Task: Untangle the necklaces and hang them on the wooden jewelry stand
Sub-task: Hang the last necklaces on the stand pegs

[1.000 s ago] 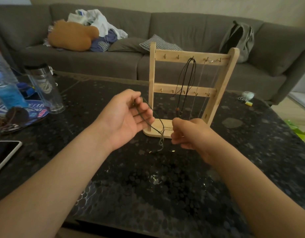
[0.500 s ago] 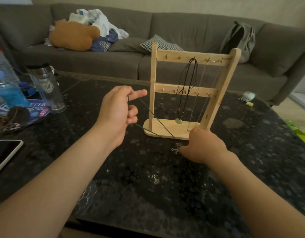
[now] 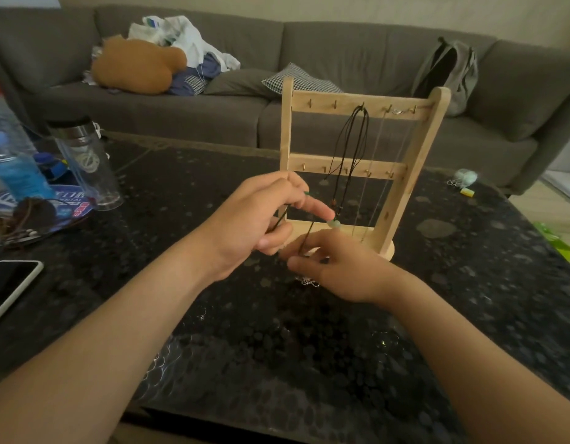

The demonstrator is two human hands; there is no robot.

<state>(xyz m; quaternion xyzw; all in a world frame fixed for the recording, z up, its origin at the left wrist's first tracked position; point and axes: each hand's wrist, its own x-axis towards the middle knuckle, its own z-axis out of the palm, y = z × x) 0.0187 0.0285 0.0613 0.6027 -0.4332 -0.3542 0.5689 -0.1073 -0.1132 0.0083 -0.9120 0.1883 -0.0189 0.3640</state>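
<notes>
The wooden jewelry stand [image 3: 408, 174] stands upright on the dark table [image 3: 277, 347]. From its top bar hang a black cord necklace [image 3: 349, 145] with a pale green bead and thin silver chains [image 3: 378, 168]. My left hand [image 3: 255, 219] holds a dark cord necklace [image 3: 306, 237] in front of the stand's left post. My right hand [image 3: 338, 267] pinches the same cord lower down, just in front of the stand's base. A small silver chain piece [image 3: 306, 280] dangles under my right fingers, close to the table.
A phone [image 3: 11, 283] lies at the table's left edge. A clear tumbler [image 3: 85, 161], a blue bottle [image 3: 17, 168] and a plate with cords [image 3: 37, 216] crowd the left side. Small items [image 3: 463, 184] lie far right. A grey sofa [image 3: 341, 52] runs behind.
My hands have come together: the left moved right and down toward the stand's base, the right rose off the table to the cord. The cord, stretched before, now runs short between them.
</notes>
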